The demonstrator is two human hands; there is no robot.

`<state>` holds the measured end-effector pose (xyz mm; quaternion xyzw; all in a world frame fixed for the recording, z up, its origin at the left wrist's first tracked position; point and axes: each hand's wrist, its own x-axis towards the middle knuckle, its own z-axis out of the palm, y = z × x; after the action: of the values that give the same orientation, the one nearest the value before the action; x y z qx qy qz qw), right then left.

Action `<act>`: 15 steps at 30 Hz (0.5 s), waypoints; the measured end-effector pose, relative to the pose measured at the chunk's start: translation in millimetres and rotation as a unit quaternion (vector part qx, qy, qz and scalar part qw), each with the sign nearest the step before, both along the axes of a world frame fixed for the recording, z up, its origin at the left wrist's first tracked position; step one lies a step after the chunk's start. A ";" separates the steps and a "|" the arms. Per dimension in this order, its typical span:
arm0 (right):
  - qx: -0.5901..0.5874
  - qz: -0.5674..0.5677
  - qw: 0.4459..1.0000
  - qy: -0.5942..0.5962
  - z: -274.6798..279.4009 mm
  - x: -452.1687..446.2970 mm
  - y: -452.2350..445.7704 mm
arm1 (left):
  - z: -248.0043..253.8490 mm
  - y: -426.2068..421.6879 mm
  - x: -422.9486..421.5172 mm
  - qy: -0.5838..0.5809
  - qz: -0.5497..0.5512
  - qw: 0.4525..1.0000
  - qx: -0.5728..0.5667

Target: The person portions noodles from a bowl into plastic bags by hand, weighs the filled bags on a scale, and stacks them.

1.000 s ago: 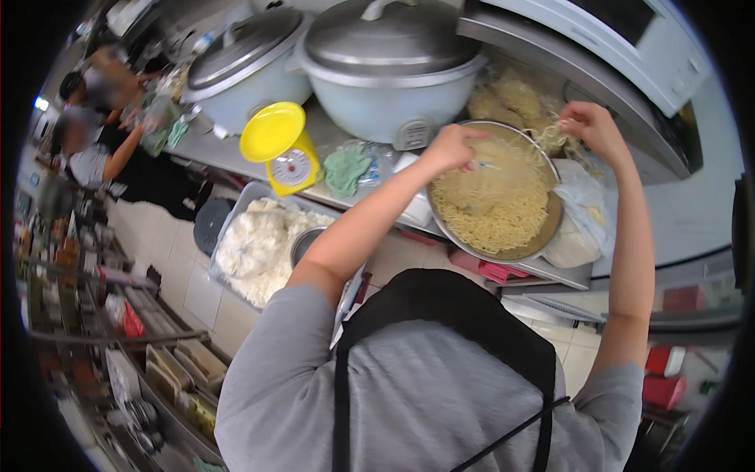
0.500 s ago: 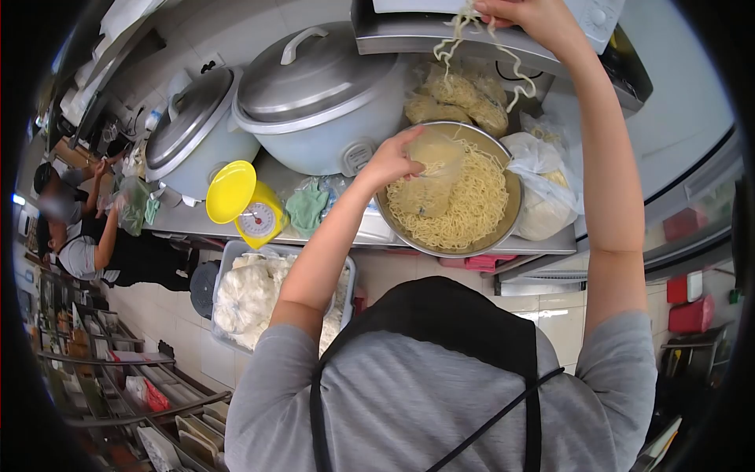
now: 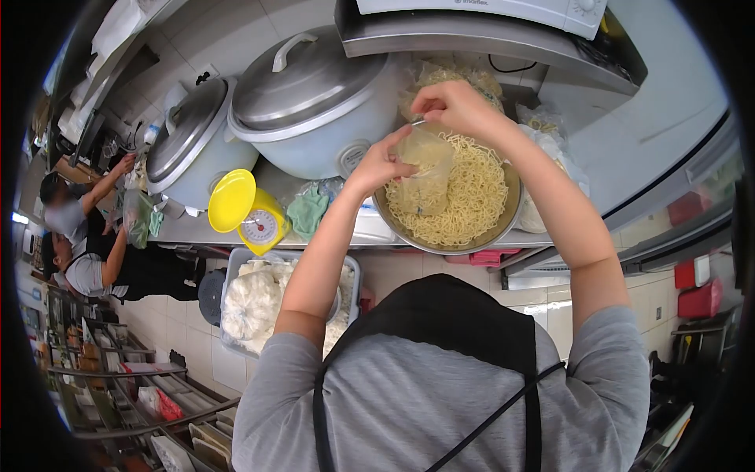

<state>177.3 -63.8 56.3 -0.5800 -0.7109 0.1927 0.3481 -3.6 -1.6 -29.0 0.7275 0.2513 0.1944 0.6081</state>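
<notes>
A clear plastic bag (image 3: 425, 182) with some noodles low in it hangs over a large metal bowl (image 3: 515, 206). My left hand (image 3: 383, 165) grips the bag by its left side, thumb and fingers closed on the plastic. Bent over the bag's mouth is my right hand (image 3: 456, 106), its fingers pinched together at the rim; what they hold is hidden. Loose yellow noodles (image 3: 473, 195) fill much of the bowl, below and right of the bag.
Behind the bowl lie bagged noodles (image 3: 440, 75) under a metal shelf (image 3: 487, 49). To the left are a yellow scale (image 3: 263, 226), a green cloth (image 3: 309, 211) and a big lidded cooker (image 3: 314, 126). A tub (image 3: 353, 291) sits below. Two people stand far left.
My right hand has come down and left from high above the bowl, where noodle strands dangled from it, to the bag's mouth. The left hand keeps its hold on the bag.
</notes>
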 end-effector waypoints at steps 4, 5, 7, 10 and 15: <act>0.043 0.013 0.992 -0.118 -42.8 18.7 -6.7 | 0.4 -3.8 3.5 0.014 -0.006 0.997 0.074; -0.006 0.027 0.989 -0.145 -46.7 16.6 -14.9 | -2.0 -3.9 5.0 -0.008 -0.006 0.992 0.129; -0.037 0.005 0.995 -0.090 -53.7 21.4 -14.8 | -17.4 -3.4 10.7 -0.043 0.020 0.935 0.350; 0.020 -0.077 0.995 0.055 -63.4 37.6 -5.4 | -28.2 -12.0 10.1 0.061 0.019 0.890 0.452; -0.021 -0.101 0.995 -0.008 -123.1 45.0 -23.3 | 25.1 -13.1 -23.3 0.075 0.138 0.916 0.368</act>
<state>222.3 -87.1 -66.7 -0.6575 -0.6471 0.1674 0.3478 -26.8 -14.7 -3.8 0.8703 0.3048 0.3002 0.2440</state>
